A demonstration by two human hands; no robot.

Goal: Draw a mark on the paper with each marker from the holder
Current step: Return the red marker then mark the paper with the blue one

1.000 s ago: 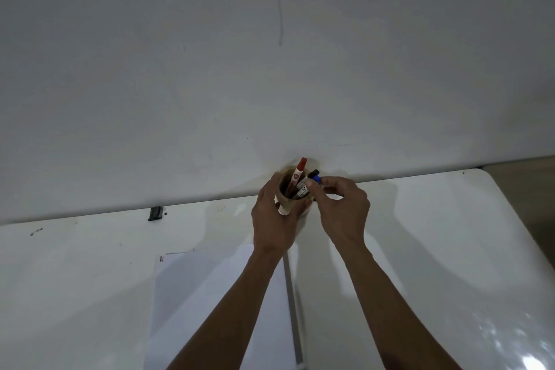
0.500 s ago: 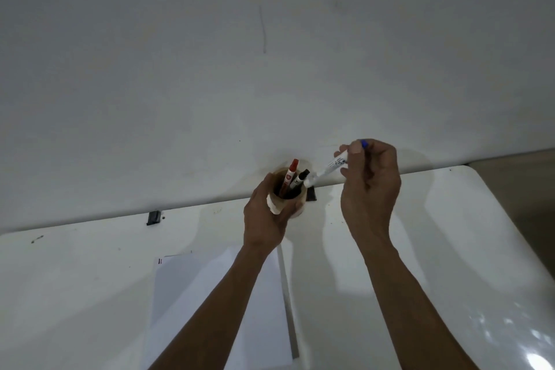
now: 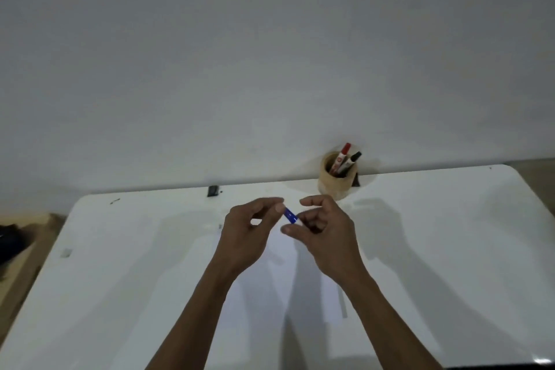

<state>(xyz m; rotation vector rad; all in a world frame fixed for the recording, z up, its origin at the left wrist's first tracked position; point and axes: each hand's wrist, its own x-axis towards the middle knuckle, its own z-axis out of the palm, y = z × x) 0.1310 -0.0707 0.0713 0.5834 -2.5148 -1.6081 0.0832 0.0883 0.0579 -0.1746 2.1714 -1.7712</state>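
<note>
A tan round holder (image 3: 334, 182) stands at the table's far edge against the wall, with a red-capped marker (image 3: 341, 156) and a black-capped marker (image 3: 352, 160) leaning in it. Both hands are held together above the white paper (image 3: 285, 273), nearer to me than the holder. My right hand (image 3: 324, 237) is closed around the blue marker (image 3: 290, 215), whose body is hidden in the fist. My left hand (image 3: 249, 234) pinches the blue cap end between thumb and fingertips.
The white table (image 3: 435, 249) runs to a rounded far right corner. A small black clip (image 3: 213, 191) sits at the far edge, left of the holder. A dark object (image 3: 9, 245) lies on the floor off the left side.
My right hand has carried the blue marker from the holder down over the paper. My left hand has let go of the holder and now pinches the marker's cap. The view shifted left.
</note>
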